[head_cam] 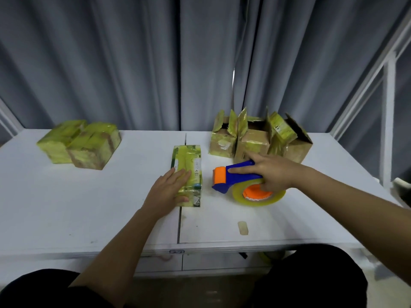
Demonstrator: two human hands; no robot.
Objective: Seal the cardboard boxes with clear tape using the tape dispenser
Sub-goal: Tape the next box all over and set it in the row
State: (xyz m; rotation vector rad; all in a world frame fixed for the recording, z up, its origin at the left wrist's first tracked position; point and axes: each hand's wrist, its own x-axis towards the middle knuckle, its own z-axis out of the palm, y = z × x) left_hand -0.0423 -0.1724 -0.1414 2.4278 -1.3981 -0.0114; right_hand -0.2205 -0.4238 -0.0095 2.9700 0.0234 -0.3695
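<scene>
A closed, taped green-and-brown cardboard box (189, 165) lies in the middle of the white table (89, 207). My left hand (168, 192) rests flat on its near left part, thumb along the front side. To its right the blue and orange tape dispenser (235, 176) lies on the table with its roll of clear tape (258, 197). My right hand (272, 173) grips the dispenser, fingers curled over the roll's hub and index finger stretched along the blue handle.
Two sealed boxes (80, 144) sit at the back left. Several open boxes (258, 138) with raised flaps stand at the back right, just behind my right hand. A scrap of tape (242, 227) lies near the front edge. Grey curtains hang behind the table.
</scene>
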